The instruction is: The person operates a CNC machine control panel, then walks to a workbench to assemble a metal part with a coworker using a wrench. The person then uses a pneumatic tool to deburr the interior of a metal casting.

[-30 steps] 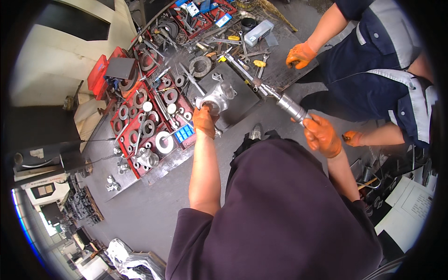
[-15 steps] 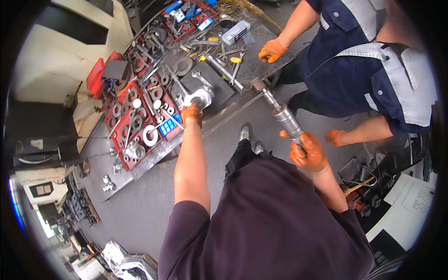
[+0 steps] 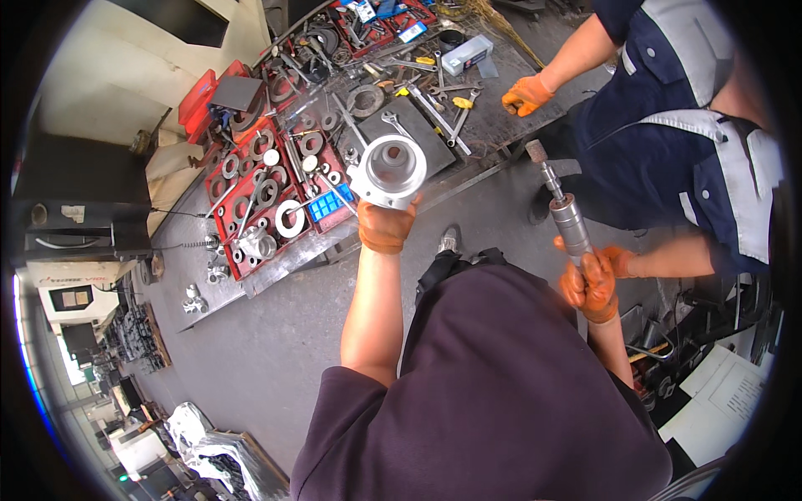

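Observation:
My left hand, in an orange glove, grips a silver metal flanged housing from below. Its round stepped bore faces me, above the edge of the workbench. In my right hand, also gloved in orange, is a die grinder with a silver cylindrical body. A brown cylindrical abrasive tip sits at its far end, pointing up and away. The tip and the housing are well apart. Another person's gloved hand is right beside my right hand; whether they touch I cannot tell.
The workbench carries red trays of metal rings, a blue compartment box, several wrenches and a dark flat plate. A person in dark blue and grey workwear stands at the right, another gloved hand near the bench.
The housing in my left hand has come nearer, its bore now turned toward me. My right hand and the grinder have shifted right and slightly down in the view, which has itself moved.

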A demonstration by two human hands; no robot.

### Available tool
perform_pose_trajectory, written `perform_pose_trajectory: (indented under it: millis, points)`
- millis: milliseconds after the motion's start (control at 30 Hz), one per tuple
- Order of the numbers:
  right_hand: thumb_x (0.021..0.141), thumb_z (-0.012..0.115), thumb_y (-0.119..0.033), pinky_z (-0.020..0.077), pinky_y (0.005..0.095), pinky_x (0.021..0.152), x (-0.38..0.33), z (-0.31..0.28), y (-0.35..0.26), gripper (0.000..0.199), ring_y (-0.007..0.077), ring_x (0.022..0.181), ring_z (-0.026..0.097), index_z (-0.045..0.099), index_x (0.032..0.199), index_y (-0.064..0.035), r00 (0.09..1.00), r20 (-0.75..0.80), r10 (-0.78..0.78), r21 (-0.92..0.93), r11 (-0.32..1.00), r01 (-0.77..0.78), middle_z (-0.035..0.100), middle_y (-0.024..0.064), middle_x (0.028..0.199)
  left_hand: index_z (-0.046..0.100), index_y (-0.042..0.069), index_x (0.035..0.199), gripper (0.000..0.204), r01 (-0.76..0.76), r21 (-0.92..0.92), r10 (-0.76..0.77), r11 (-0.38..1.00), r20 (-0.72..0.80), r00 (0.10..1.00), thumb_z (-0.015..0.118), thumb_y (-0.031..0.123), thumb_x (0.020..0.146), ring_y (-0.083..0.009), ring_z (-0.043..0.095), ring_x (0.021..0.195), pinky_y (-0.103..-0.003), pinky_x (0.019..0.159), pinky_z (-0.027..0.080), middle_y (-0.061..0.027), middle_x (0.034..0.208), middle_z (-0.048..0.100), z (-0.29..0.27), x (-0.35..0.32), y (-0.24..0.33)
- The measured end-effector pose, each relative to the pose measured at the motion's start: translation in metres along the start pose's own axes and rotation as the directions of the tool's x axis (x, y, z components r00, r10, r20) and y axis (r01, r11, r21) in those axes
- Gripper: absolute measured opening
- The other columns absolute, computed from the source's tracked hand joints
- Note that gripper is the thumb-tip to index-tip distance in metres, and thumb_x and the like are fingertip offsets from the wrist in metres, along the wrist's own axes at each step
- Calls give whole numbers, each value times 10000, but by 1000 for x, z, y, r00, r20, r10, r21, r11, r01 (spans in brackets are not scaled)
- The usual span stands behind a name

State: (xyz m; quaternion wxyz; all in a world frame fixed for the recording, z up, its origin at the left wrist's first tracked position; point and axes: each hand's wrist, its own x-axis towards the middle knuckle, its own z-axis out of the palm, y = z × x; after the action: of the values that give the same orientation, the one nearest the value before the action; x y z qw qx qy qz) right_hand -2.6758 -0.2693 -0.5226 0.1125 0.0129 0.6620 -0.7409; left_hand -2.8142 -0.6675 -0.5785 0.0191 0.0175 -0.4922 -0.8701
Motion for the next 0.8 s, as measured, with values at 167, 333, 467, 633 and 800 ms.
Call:
perform_pose_trajectory:
  millis: [167,333,467,633,800]
  points:
    - [981,631,-165,443,293,469,21,13,-63,286,174,530,522,623,1171,48,987,-38,153,-152,976,-157,635,104,877,543,57,1384,443,100,-412,-31,906,171,985,576,251,986,-259,607,1254,-443,1081,487,-84,1354,634,-6,14,11]
    - [887,775,-184,495,354,495,37,60,-132,283,253,623,636,692,1085,-1,922,131,-363,-719,606,341,709,152,985,586,38,1286,375,11,-202,-5,979,29,1000,645,114,924,-256,655,1066,-403,893,531,-92,1175,674,7,32,23]
    - [893,752,-227,529,385,629,66,89,-185,338,290,716,681,700,1142,-4,788,370,-492,-781,294,551,705,141,905,579,7,1345,417,-237,285,190,929,181,965,615,187,970,-282,647,1164,-420,1005,520,-123,1286,655,15,39,36]
    - [950,681,-306,553,481,741,103,108,-198,313,362,852,715,656,1082,-24,911,398,-107,-886,211,412,723,186,989,699,-20,1183,284,-490,682,347,543,349,871,646,91,927,-311,679,1102,-405,946,533,-157,1230,684,41,44,44]
    - [980,628,-338,553,467,786,129,137,-208,340,361,908,716,653,1114,-27,962,188,196,-968,204,148,734,163,982,605,-53,1301,617,-514,713,293,477,423,858,475,469,999,-278,651,1145,-373,984,513,-164,1249,671,46,46,49]
